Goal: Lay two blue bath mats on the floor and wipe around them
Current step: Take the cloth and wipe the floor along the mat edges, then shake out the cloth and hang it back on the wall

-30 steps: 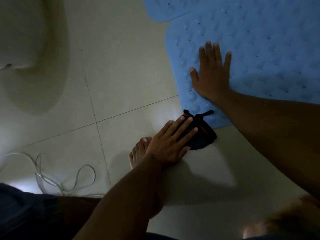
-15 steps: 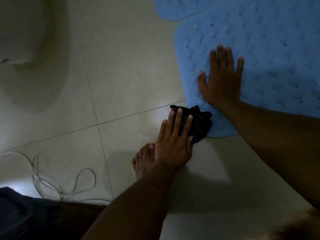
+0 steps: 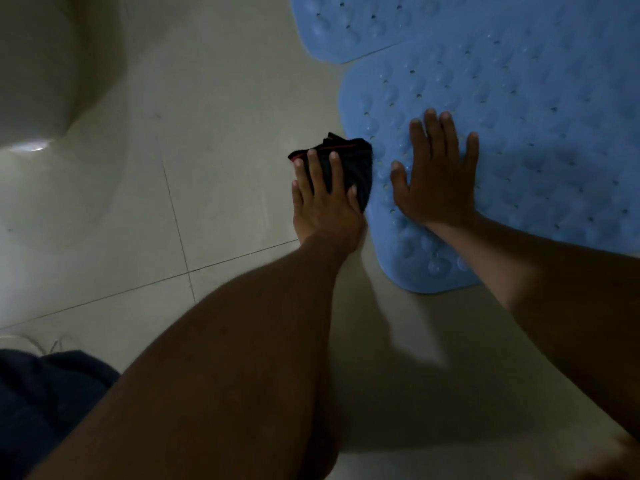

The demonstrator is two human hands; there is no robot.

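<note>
- While the right hand (image 3: 437,183) lies flat, palm down with fingers spread, on the nearer blue bath mat (image 3: 519,133), the left hand (image 3: 325,202) presses a dark cloth (image 3: 349,161) onto the tiled floor (image 3: 214,140).
- The right hand grips nothing; its whole palm and all its fingers rest on the mat's bumpy, perforated surface, close to the mat's left edge.
- The left hand is opened out over the cloth, fingers extended and slightly spread, pinning it down rather than closing round it; whether the thumb hooks under the fabric cannot be told.
- The cloth is bunched, black with a thin red line along one fold, and it sits on the floor just beside the nearer mat's left edge, touching or almost touching it.
- The two hands are near each other, with the mat's edge running between them.
- A second blue bath mat (image 3: 346,26) lies beyond the first, at the top of the view; the nearer mat's edge overlaps or meets it there, and which one lies on top cannot be told.
- Both mats lie flat on the pale floor tiles, whose grout lines cross to the lower left of the left hand.
- A pale rounded fixture (image 3: 38,71) fills the upper left corner.
- Dark blue fabric (image 3: 45,403) shows at the lower left, beside the left forearm.
</note>
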